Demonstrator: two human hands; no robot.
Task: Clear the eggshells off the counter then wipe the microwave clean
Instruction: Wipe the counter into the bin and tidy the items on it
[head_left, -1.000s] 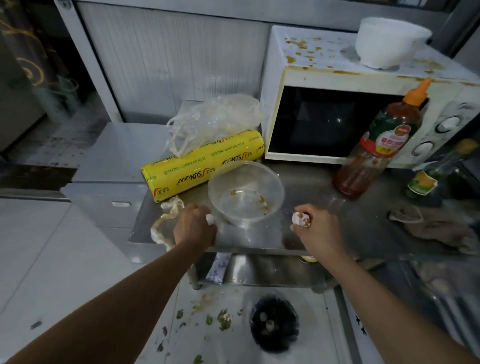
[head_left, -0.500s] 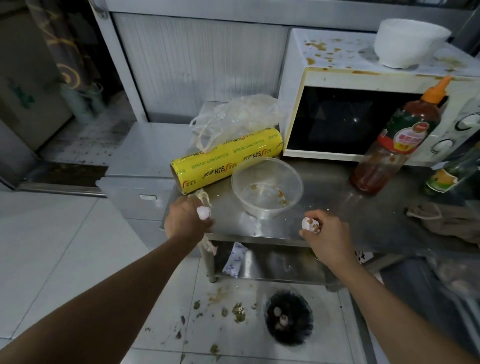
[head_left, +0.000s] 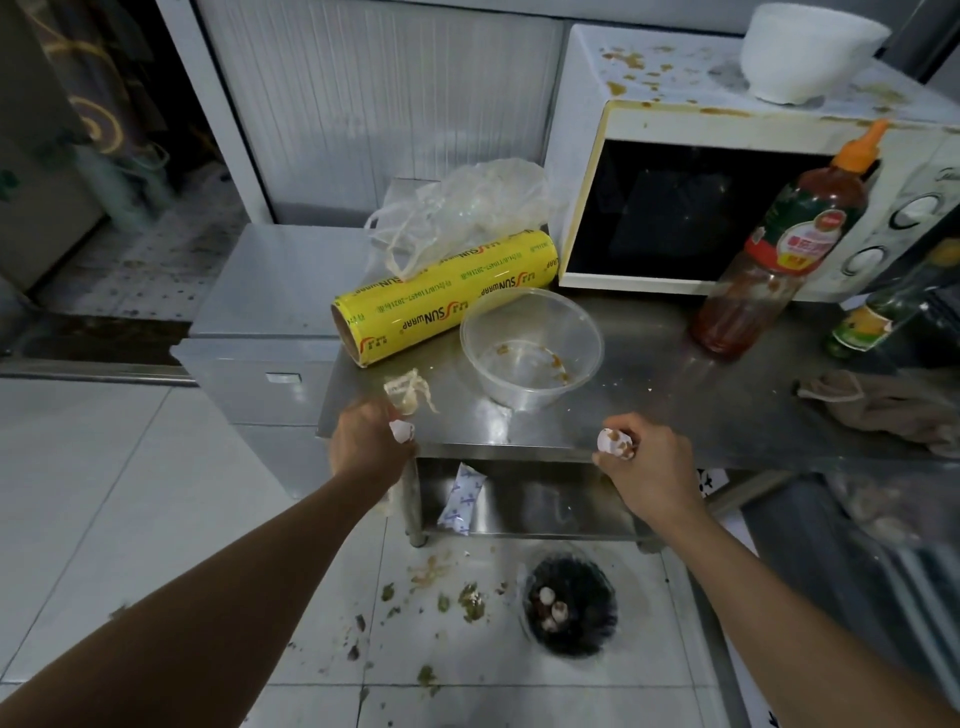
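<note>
Fingers (head_left: 400, 441) of the left hand (head_left: 366, 449) are curled round a white eggshell piece (head_left: 401, 431) right at the worktop's (head_left: 649, 410) front edge, and the right hand (head_left: 649, 467) pinches another brown-stained shell (head_left: 613, 442) just off that edge. More shells sit in the dark bin (head_left: 570, 608) on the floor below, and the splattered microwave (head_left: 675, 93) sits at the back right behind the clear plastic bowl (head_left: 531, 347).

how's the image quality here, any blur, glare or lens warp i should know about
Head view: dim, bluish light; the wide lens bows the microwave and the floor tiles outward. The right edge smears, so the cloth and the green bottle look soft. Soft glare streaks the steel counter beside the sauce bottle. The eggshells in the left hand and right hand stay fairly sharp.
</note>
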